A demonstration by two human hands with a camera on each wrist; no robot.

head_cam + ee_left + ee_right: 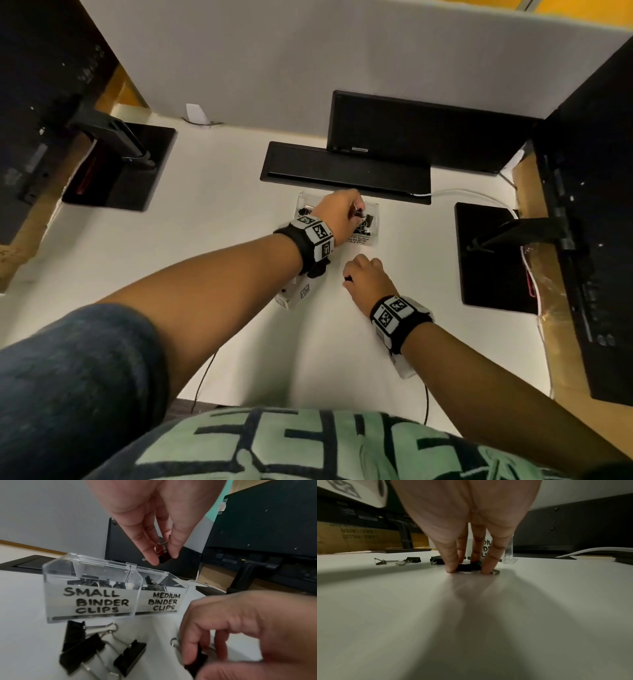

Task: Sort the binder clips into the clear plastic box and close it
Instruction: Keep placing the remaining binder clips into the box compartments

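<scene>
Nearest the front edge of the tabletop [239, 212], the right hand [364, 279] has its fingers closed down around a black binder clip [467, 567] lying flat. Three more loose clips [102, 647] lie in front of the box, their wire handles pointing different ways. Farther back, toward the rear edge, the left hand [337, 214] pinches a small clip [163, 557] above the clear plastic box [109, 588]. The box's long axis runs left to right; its lid stands open. Both compartments already hold clips, so sorting seems well underway, closing undone.
</scene>
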